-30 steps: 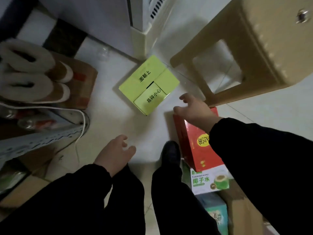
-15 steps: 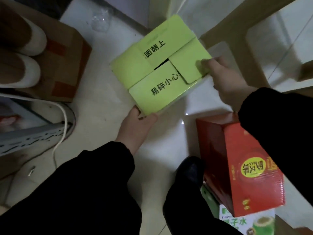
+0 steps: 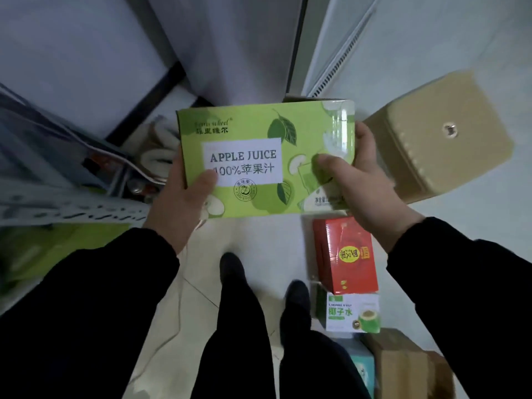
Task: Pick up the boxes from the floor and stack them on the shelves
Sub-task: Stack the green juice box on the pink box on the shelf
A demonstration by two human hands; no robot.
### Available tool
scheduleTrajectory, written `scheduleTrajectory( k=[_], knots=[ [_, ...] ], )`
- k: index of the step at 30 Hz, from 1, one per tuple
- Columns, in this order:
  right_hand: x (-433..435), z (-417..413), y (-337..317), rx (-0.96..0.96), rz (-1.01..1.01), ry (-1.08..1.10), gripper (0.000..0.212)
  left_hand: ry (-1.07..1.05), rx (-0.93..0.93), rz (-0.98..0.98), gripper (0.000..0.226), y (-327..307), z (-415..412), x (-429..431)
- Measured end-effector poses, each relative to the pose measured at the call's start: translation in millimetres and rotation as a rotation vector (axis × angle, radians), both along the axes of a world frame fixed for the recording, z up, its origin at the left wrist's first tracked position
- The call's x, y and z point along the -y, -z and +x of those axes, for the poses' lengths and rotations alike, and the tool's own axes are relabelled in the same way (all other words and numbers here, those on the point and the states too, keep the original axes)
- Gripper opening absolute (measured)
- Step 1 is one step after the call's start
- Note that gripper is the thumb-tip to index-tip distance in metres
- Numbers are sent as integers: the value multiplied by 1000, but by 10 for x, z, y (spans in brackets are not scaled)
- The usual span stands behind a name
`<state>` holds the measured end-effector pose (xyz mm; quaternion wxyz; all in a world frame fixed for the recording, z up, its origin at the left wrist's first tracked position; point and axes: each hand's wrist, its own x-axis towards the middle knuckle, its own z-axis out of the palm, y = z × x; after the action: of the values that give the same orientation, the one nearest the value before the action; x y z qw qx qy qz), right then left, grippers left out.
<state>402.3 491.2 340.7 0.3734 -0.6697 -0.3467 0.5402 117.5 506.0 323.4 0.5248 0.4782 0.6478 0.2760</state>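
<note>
head view: left hand (image 3: 179, 209) and right hand (image 3: 365, 194) grip the juice box (image 3: 253, 131), thumbs on front, fingers mostly hidden behind it.

Green apple-juice box (image 3: 259, 156) (leaf-patterned); red box (image 3: 345, 254).

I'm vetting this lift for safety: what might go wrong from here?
The apple juice box is held by the left hand and right hand at its ends, thumbs on the front; it may tip away. The red box and coconut water box lie beside the right shoe, so stepping right risks tripping.
</note>
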Motion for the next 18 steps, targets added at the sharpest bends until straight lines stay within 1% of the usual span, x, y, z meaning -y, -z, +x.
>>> scheduleTrajectory(
  k=[2, 5, 7, 10, 15, 18],
  knots=[
    [88, -59, -661, 17, 98, -29, 70, -3, 28, 43, 59, -706, -61, 124],
    [240, -151, -1559, 30, 208, -103, 75, -84, 114, 122, 48, -1636, -175, 421],
    [367, -242, -2122, 39, 285, -142, 74, -105, 116, 227, 50, -2205, -209, 662],
    [619, -410, -2917, 74, 420, -167, 69, -168, 117, 331, 51, -2951, -328, 1042],
    [1152, -690, -3942, 93, 595, -161, 65, -163, 95, 540, 51, -4059, -541, 1625],
    [1546, -892, -4362, 82, 732, -114, 64, -126, 66, 652, 63, -4574, -700, 2069]
  ],
)
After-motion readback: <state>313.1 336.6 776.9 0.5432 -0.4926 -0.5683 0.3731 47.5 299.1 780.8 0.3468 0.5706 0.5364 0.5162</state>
